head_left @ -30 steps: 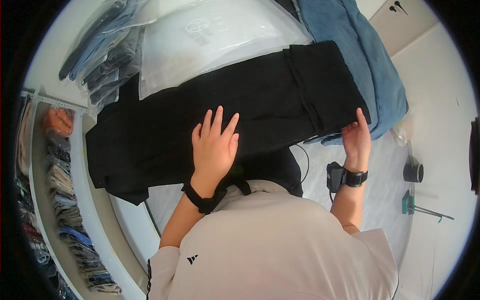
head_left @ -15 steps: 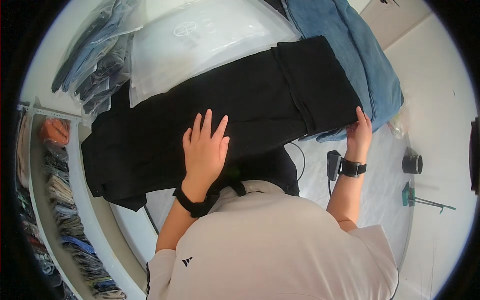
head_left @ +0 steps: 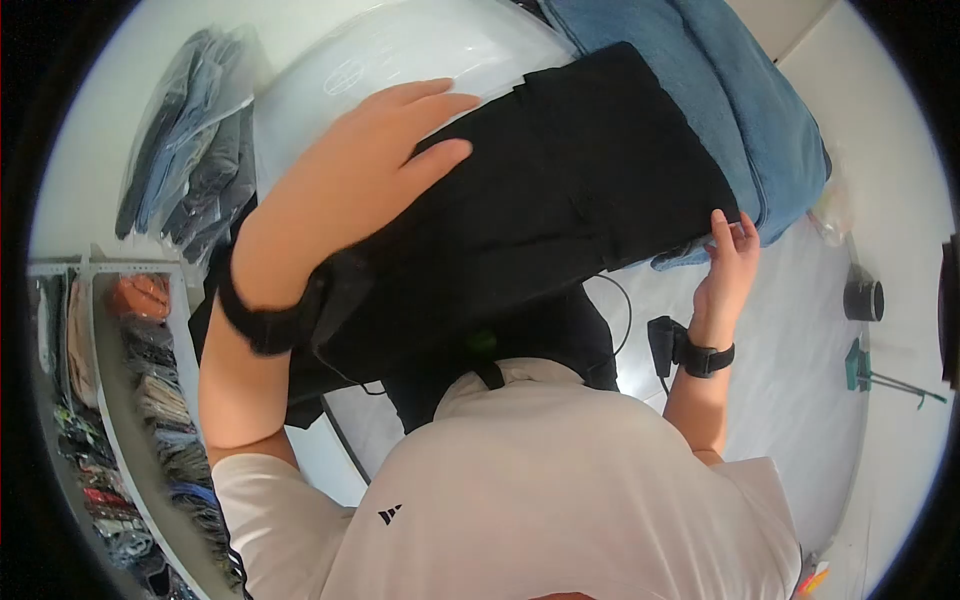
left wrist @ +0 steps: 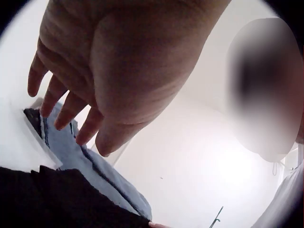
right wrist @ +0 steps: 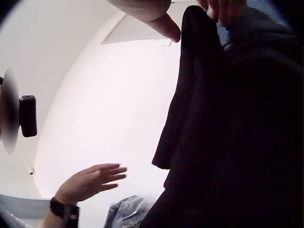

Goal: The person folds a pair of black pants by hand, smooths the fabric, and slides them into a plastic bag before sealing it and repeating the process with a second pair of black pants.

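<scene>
A folded black cloth garment [head_left: 560, 190] lies across the middle in the head view. The left hand [head_left: 350, 170] is raised over its upper left part, fingers spread and holding nothing; in the left wrist view that hand [left wrist: 109, 71] shows its palm side with fingers extended. At the garment's right corner, the right hand [head_left: 730, 260] pinches the edge between thumb and fingers. The right wrist view has the black cloth's folded edge [right wrist: 194, 28] between the thumb and fingers of the right hand [right wrist: 190, 14].
Behind the garment lies a clear plastic bag [head_left: 320, 90], with blue denim [head_left: 720, 90] at the right. Bagged clothes [head_left: 195, 130] sit at the upper left, above a shelf of packed garments [head_left: 165, 400]. A black cup-like object [head_left: 863, 298] and a green-based holder [head_left: 857, 367] are at the right.
The left hand has lifted off the black garment and moved up and to the left, toward the plastic bag. The right hand stays at the garment's right corner.
</scene>
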### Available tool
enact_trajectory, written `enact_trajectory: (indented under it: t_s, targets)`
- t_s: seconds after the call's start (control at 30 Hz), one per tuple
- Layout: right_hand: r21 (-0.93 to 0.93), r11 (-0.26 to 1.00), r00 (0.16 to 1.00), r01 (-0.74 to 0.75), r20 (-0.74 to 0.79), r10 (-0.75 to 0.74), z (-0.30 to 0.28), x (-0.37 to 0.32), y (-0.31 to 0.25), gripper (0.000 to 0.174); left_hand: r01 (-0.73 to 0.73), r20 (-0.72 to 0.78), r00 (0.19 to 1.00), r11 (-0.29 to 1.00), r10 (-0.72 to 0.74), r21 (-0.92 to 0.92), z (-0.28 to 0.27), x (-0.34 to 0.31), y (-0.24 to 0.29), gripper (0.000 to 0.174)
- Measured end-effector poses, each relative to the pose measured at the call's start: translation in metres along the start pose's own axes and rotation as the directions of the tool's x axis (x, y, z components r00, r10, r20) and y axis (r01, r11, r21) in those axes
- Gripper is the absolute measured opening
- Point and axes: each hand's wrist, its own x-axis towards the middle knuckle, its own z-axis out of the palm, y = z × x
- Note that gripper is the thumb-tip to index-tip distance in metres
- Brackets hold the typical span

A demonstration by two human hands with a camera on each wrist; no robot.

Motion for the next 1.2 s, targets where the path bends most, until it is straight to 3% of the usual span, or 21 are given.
enact_trajectory:
  t_s: [0.1,0.3,0.4,0.57,0.73,0.8,0.93,1.0,1.1,1.13,1.2]
  targets:
    - [0.036,0.999,0.999,-0.036,0.031,0.035,0.003,-0.002,-0.007,0.061,-0.148,0.032,0.988,0.98,0.153,-0.135,0.041,0.056,-0.016,0.04]
    - [-0.079,0.996,0.999,-0.048,-0.022,0.046,0.01,0.007,-0.013,0.051,-0.276,-0.029,0.961,0.959,0.274,-0.068,0.128,0.163,-0.047,0.046]
    - [-0.038,0.999,1.0,0.001,0.016,-0.001,0.006,0.013,-0.006,0.041,-0.302,-0.099,0.945,0.948,0.312,0.101,0.155,0.199,-0.057,0.049]
    - [-0.112,0.994,0.999,0.007,0.04,-0.002,0.004,0.017,-0.002,0.024,-0.384,-0.158,0.898,0.908,0.409,0.168,0.168,0.236,-0.051,0.052]
    - [-0.139,0.99,1.0,-0.009,0.018,0.012,0.009,0.01,-0.009,0.025,-0.408,-0.162,0.884,0.893,0.438,0.189,0.179,0.259,-0.045,0.052]
    - [-0.162,0.987,0.999,-0.019,0.022,0.023,0.009,0.008,-0.008,0.025,-0.578,-0.367,0.682,0.774,0.632,0.26,0.164,0.261,-0.038,0.017]
    - [-0.151,0.988,0.999,0.021,0.027,-0.017,0.005,0.01,-0.004,0.025,-0.647,-0.239,0.728,0.759,0.643,0.071,0.132,0.26,-0.03,0.013]
    - [-0.134,0.99,0.998,0.049,0.031,-0.045,0.006,0.006,-0.008,0.024,-0.544,-0.101,0.835,0.839,0.541,-0.001,0.109,0.253,-0.028,0.006]
    - [-0.03,0.994,0.994,0.101,0.034,-0.1,0.01,-0.006,-0.025,0.021,-0.496,-0.064,0.867,0.868,0.494,-0.02,0.088,0.234,-0.03,0.007]
    - [-0.004,0.99,0.988,0.14,0.062,-0.139,0.009,-0.011,-0.028,0.02,-0.552,-0.138,0.824,0.833,0.549,0.016,0.077,0.224,-0.034,0.008]
    - [0.029,0.983,0.977,0.182,0.105,-0.184,0.011,-0.023,-0.036,0.018,-0.509,-0.18,0.848,0.861,0.499,-0.009,0.059,0.201,-0.039,0.009]
